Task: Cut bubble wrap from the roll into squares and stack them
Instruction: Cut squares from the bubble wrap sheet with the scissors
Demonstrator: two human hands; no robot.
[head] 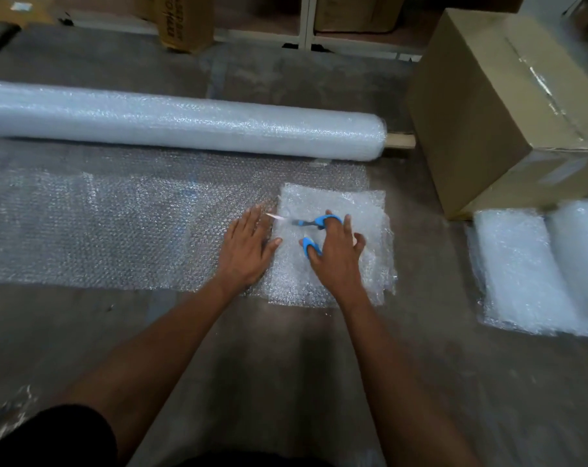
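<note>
Head view, left to right. Lying across the floor (pixel 84 332) at the back: bubble wrap roll (pixel 185 121), still thick, so plenty left to cut. Spreading toward the camera from it: unrolled sheet (pixel 100 224), flat, uncut over most of its width. Pressing down on the sheet near its right end: left hand (pixel 247 246), palm flat, fingers straight and spread, gripping nothing. Sitting on top just right of that: a cut square (pixel 333 247), probably serving as template. Holding blue scissors (pixel 314 227) over the square: right hand (pixel 336 251), thumb and a finger through the loops, blades pointing left, blurred. Piling up far right beside the cardboard box (pixel 504 106): two stacks of finished squares (pixel 535 271). Judging progress: well underway, far from finished.
</note>
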